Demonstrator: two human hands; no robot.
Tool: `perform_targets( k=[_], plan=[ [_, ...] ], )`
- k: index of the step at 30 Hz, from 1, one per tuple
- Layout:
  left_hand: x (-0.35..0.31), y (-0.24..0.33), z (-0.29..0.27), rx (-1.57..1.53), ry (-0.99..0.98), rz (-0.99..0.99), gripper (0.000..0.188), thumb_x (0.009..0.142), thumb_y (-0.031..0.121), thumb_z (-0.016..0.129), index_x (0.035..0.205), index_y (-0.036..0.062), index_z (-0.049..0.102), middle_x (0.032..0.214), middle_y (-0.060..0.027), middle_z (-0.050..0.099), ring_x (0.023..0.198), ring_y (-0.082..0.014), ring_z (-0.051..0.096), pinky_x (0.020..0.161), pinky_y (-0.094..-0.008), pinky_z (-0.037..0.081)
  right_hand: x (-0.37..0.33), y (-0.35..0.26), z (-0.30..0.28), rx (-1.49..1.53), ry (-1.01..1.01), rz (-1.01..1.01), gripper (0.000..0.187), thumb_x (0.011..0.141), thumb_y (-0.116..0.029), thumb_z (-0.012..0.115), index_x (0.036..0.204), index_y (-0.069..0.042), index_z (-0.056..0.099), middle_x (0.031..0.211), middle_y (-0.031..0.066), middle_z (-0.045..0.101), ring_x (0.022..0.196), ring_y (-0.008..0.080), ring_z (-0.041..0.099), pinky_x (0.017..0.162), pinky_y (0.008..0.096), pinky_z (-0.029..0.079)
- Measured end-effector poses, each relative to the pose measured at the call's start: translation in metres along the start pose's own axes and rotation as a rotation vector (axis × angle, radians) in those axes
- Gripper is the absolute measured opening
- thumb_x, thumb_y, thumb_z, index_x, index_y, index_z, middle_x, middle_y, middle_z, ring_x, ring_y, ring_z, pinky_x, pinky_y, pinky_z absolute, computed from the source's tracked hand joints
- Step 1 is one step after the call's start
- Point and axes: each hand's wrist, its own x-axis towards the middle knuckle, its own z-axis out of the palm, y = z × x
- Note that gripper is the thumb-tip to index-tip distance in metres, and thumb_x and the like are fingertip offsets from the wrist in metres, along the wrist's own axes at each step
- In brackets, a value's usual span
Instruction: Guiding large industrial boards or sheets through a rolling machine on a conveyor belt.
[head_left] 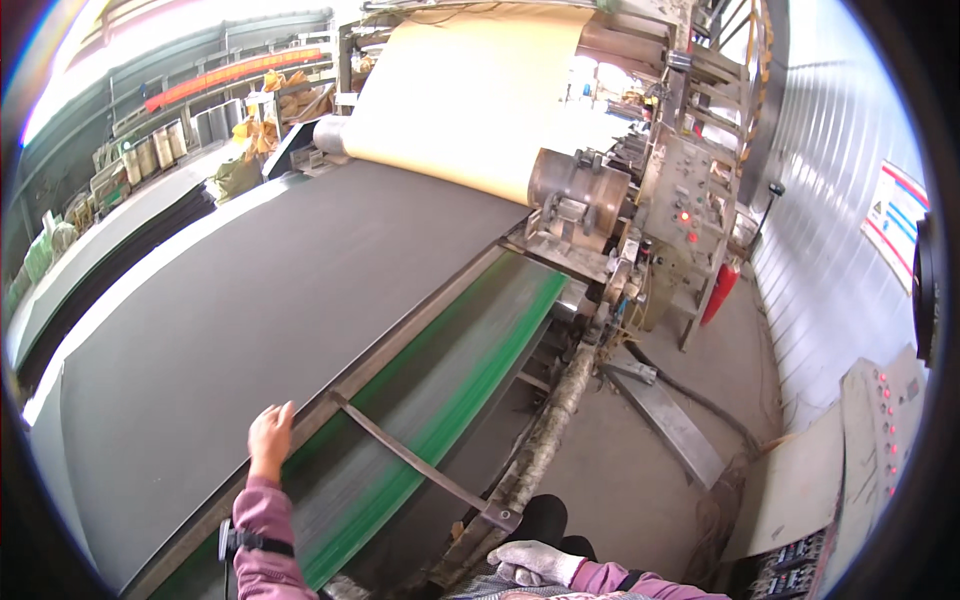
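Two visible: left grip loosely open by sheet, right grip curled, cannot tell on what; looks midway, with sheet spread to roller, finish unseen

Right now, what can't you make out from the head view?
All in the head view:
Left hand: palm hidden by its back.
Right hand: palm hidden by the glove and its pose.
Dark sheet: near end cut off by the lens rim.
Yellow sheet: top cut off by the upper edge.
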Motion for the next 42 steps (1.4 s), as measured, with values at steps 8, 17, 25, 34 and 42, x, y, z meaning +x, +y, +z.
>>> perform_targets(
  k=[8,17,25,34,42],
  plan=[
    [-0.105,-0.169,-0.086,0.240,0.237,-0.303,0.048,0.082,0.044,0.060,0.061,0.0008,0.068,0.072,-0.0173,0.064,0.079,-0.0300,0.062,0.073,-0.0416,0.048,0.005,0.000,-0.005,0.050,-0.142,0.024,0.024,0.093,-0.028,0.050,0.104,-0.008,0.058,0.066,-0.0038,0.057,0.040,0.0006,0.041,0.032,0.0154,0.028],
    [-0.052,-0.038,-0.021,0.243,0.189,-0.197,0.041,0.080,0.052,0.057,0.080,0.0148,0.074,0.098,-0.0065,0.063,0.097,-0.0281,0.054,0.082,-0.0397,0.047,-0.006,0.001,0.000,0.030,-0.065,-0.025,0.025,0.092,-0.026,0.051,0.106,-0.006,0.058,0.068,-0.0005,0.059,0.042,0.0025,0.045,0.034,0.0168,0.032],
    [-0.041,-0.126,-0.005,0.661,0.244,-0.089,0.024,0.094,0.022,0.042,0.094,0.0132,0.065,0.075,-0.0076,0.063,0.077,-0.0249,0.060,0.069,-0.0373,0.047,-0.007,0.008,0.000,0.035,-0.046,-0.131,0.019,0.091,-0.024,0.050,0.094,-0.008,0.059,0.064,-0.0012,0.057,0.039,0.0056,0.043,0.033,0.0201,0.031],
    [-0.089,-0.146,-0.051,0.259,0.348,-0.185,0.038,0.082,0.039,0.059,0.075,0.0028,0.068,0.087,-0.0121,0.063,0.089,-0.0300,0.055,0.081,-0.0400,0.044,-0.005,-0.006,-0.005,0.015,-0.102,0.021,0.025,0.092,-0.026,0.052,0.106,-0.007,0.058,0.066,-0.0032,0.058,0.042,0.0012,0.042,0.034,0.0160,0.030],
    [-0.030,-0.032,0.012,0.303,0.284,-0.130,0.048,0.079,0.051,0.057,0.079,0.0043,0.070,0.092,-0.0105,0.063,0.094,-0.0294,0.054,0.082,-0.0399,0.044,-0.002,-0.002,-0.001,0.055,-0.063,0.023,0.025,0.093,-0.026,0.049,0.106,-0.006,0.057,0.066,-0.0015,0.059,0.039,0.0016,0.044,0.032,0.0155,0.030]
  ],
)
